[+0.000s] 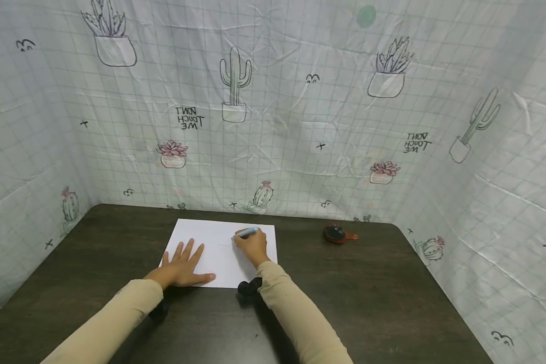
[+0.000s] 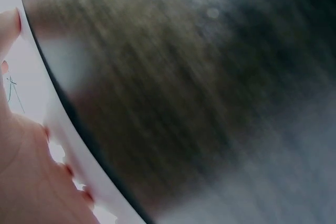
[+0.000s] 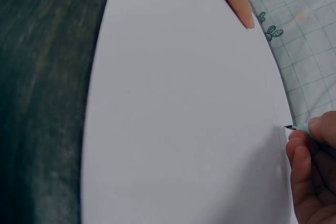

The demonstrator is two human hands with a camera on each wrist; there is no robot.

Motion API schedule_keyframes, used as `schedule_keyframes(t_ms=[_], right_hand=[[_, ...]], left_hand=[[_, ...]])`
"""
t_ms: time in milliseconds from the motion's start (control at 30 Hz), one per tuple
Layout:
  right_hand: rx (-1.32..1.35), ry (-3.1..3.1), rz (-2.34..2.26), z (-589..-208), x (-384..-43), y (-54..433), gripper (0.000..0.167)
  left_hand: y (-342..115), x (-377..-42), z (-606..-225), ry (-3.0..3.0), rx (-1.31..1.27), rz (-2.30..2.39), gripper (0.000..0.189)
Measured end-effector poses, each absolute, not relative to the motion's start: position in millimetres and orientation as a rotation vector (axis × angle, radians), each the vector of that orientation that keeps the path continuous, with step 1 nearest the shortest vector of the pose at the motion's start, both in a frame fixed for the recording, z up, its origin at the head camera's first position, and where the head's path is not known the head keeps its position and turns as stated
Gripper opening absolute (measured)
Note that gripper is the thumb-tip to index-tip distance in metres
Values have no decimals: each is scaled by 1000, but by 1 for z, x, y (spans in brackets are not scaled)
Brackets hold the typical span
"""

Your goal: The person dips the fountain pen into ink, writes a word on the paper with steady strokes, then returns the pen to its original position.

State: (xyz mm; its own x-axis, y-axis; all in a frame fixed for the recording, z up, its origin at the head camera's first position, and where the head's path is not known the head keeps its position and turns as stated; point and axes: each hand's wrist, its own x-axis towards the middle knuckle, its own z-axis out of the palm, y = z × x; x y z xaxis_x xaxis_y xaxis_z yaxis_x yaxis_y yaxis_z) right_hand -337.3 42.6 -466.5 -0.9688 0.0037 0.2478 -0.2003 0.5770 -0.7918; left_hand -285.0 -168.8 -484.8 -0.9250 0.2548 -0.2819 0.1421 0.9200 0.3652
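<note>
A white sheet of paper (image 1: 218, 230) lies on the dark table, with a few thin drawn lines near its middle. My left hand (image 1: 182, 268) rests flat on the paper's left part, fingers spread and thumb along the near edge. Toward the right side, my right hand (image 1: 253, 246) pinches a light blue pen (image 1: 247, 231) between thumb and fingers. Its dark pointed tip meets the paper beside a faint line in the right wrist view, where the pen (image 3: 300, 127) is partly covered by the fingers. The left wrist view shows the left palm (image 2: 31, 171) at the paper's edge.
A small dark object with a reddish-brown handle (image 1: 338, 234) lies on the table (image 1: 368, 293) to the right of the paper. A white curtain (image 1: 282, 111) printed with cacti hangs behind the table and along both sides. A black wrist device (image 1: 249, 287) sits at the right wrist.
</note>
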Motion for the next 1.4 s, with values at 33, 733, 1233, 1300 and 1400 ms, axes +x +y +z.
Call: schedule_keyframes(t_ms=[33, 733, 1233, 1300, 1400], right_hand=[[161, -2589, 1341, -467, -338, 43, 9], [175, -2630, 1281, -465, -333, 44, 6], [275, -2627, 1283, -469, -320, 45, 7], [292, -2628, 1275, -469, -317, 44, 7], [335, -2617, 1265, -469, -313, 44, 7]], left_hand=[[-169, -285, -486, 2758, 294, 486, 120], [-169, -284, -482, 2751, 297, 494, 120], [-170, -284, -486, 2771, 298, 505, 122], [-170, -283, -485, 2768, 301, 505, 122], [-170, -283, -484, 2767, 306, 504, 122]])
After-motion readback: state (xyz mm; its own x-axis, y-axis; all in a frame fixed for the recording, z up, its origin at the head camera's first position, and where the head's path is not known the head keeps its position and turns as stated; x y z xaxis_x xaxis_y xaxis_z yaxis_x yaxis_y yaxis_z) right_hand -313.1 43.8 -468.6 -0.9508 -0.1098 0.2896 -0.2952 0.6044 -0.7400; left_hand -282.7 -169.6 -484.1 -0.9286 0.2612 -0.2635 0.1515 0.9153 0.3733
